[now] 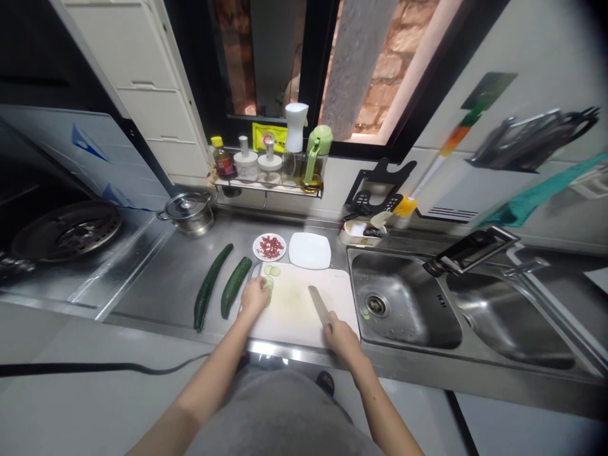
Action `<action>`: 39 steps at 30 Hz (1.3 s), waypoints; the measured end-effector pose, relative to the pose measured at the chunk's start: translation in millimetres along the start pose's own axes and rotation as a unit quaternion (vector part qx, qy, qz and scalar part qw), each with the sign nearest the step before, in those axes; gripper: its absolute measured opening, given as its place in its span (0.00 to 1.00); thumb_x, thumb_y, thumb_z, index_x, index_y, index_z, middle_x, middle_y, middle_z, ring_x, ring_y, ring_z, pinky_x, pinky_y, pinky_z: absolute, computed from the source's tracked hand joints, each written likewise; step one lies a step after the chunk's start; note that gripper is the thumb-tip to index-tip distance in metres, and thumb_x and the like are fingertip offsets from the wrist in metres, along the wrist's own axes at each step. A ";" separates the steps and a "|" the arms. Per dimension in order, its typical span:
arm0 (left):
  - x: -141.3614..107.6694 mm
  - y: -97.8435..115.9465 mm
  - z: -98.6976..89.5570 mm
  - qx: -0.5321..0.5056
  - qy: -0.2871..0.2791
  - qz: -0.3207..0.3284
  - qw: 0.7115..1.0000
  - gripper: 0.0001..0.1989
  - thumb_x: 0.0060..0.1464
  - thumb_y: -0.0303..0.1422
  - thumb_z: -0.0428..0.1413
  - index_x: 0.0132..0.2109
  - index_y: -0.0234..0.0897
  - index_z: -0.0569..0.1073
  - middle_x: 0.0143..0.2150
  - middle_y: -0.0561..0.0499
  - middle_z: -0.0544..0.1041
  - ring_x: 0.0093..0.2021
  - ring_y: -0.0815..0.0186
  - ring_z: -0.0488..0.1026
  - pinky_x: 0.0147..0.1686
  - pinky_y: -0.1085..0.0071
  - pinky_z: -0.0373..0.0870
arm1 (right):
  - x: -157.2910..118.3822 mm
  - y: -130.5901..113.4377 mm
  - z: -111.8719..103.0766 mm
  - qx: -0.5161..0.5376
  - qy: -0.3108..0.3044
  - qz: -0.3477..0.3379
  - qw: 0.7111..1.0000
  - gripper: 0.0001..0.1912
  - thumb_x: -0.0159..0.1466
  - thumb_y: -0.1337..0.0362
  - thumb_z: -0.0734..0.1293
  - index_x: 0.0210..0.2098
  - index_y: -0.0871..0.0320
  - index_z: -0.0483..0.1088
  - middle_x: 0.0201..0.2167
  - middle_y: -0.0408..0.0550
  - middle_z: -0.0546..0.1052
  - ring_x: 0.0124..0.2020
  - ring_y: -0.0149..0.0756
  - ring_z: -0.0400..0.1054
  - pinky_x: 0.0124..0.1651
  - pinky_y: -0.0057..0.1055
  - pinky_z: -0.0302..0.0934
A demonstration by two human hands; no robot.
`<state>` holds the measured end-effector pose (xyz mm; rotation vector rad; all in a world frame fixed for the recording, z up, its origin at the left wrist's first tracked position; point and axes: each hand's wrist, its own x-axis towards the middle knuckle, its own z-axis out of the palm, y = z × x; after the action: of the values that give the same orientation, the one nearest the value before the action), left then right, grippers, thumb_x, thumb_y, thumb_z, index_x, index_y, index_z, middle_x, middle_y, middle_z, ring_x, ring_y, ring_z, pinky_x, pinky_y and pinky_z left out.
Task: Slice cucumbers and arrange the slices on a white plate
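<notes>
The left hand (255, 294) is at the left edge of the white board (332, 285), its fingers bent narrow over a small row of cucumber slices (268, 297); whether it grips any of them I cannot tell. Two loose slices (272, 271) lie just beyond it, near the board's far left corner. The right hand (338, 332) is closed round the handle of a knife (319, 305) over the right half of the board, with the blade pointing far and left. Whether the blade touches the board is unclear. A faint green damp patch marks the board between the hands.

Left of the board, two whole-looking cucumbers lie side by side on the steel bench (156, 278): a long one (212, 288) and, nearer the board, a shorter one (235, 288). Beyond the board stand a round plate (255, 247) of chopped red bits (270, 246) and, just to its right, a white dish (310, 250). A lidded pot (187, 214) stands at the far left of the bench. To the right is a double sink (437, 326), with pale green scraps (365, 314) beside the drain (377, 304) of its left basin.
</notes>
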<state>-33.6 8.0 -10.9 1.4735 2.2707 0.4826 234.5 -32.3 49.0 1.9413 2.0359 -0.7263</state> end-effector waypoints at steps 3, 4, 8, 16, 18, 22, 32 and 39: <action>18.8 15.2 1.7 0.028 0.004 0.003 1.000 0.15 0.54 0.34 0.53 0.49 0.39 0.72 0.47 0.44 0.74 0.50 0.58 0.70 0.47 0.67 0.63 | 0.2 -0.6 0.8 -0.003 -0.003 0.003 1.000 0.18 0.66 0.67 0.51 0.54 0.59 0.60 0.38 0.55 0.76 0.38 0.38 0.71 0.33 0.28 0.52; 24.4 19.5 2.4 0.040 0.004 0.002 0.999 0.15 0.54 0.34 0.53 0.49 0.39 0.72 0.48 0.43 0.74 0.51 0.57 0.69 0.48 0.67 0.62 | 0.2 -0.9 0.8 -0.003 -0.004 0.004 1.000 0.18 0.66 0.66 0.51 0.53 0.59 0.60 0.38 0.55 0.76 0.38 0.37 0.71 0.33 0.28 0.52; 40.2 29.5 6.0 0.081 -0.009 -0.002 0.997 0.16 0.53 0.35 0.53 0.49 0.37 0.72 0.49 0.41 0.73 0.51 0.54 0.68 0.48 0.65 0.63 | -1.2 -1.9 0.6 0.008 -0.006 0.006 1.000 0.17 0.67 0.66 0.51 0.53 0.59 0.60 0.38 0.54 0.76 0.38 0.37 0.71 0.33 0.27 0.53; 47.5 35.1 7.5 0.081 -0.009 0.001 0.997 0.11 0.53 0.33 0.53 0.44 0.37 0.72 0.46 0.42 0.74 0.49 0.57 0.69 0.46 0.67 0.62 | -0.1 0.7 4.2 0.034 -0.006 0.011 0.999 0.19 0.66 0.67 0.52 0.55 0.59 0.59 0.40 0.55 0.76 0.40 0.37 0.71 0.36 0.27 0.55; 47.3 37.5 6.6 0.065 -0.010 -0.001 0.998 0.10 0.54 0.30 0.52 0.44 0.38 0.71 0.45 0.44 0.75 0.48 0.58 0.70 0.44 0.68 0.63 | 0.0 0.6 4.6 0.037 -0.004 0.011 0.999 0.18 0.66 0.67 0.52 0.54 0.59 0.60 0.40 0.55 0.76 0.40 0.37 0.71 0.36 0.27 0.55; 47.2 41.7 7.2 0.016 -0.026 -0.020 0.999 0.11 0.56 0.28 0.51 0.46 0.40 0.71 0.41 0.46 0.77 0.43 0.60 0.72 0.41 0.69 0.63 | -0.7 0.0 4.6 0.036 -0.005 0.010 0.999 0.19 0.66 0.68 0.52 0.55 0.59 0.59 0.40 0.55 0.76 0.40 0.37 0.71 0.36 0.28 0.55; 43.8 40.9 14.4 -0.122 -0.189 0.095 0.970 0.14 0.50 0.24 0.53 0.43 0.35 0.77 0.38 0.50 0.80 0.37 0.68 0.74 0.39 0.75 0.67 | 0.1 1.1 6.2 0.024 -0.002 0.007 1.000 0.17 0.66 0.67 0.53 0.53 0.59 0.59 0.38 0.54 0.76 0.39 0.37 0.71 0.34 0.28 0.54; 30.8 50.0 16.1 -0.029 -0.183 0.138 0.973 0.12 0.51 0.26 0.53 0.41 0.37 0.77 0.41 0.48 0.80 0.41 0.65 0.74 0.41 0.74 0.67 | 0.2 0.2 4.1 0.019 -0.012 -0.003 1.000 0.18 0.66 0.67 0.52 0.54 0.58 0.58 0.37 0.53 0.75 0.38 0.37 0.71 0.33 0.28 0.52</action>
<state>2.2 57.0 -4.8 1.6985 1.7660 0.3177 234.0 -34.2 45.5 1.9389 2.0293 -0.7904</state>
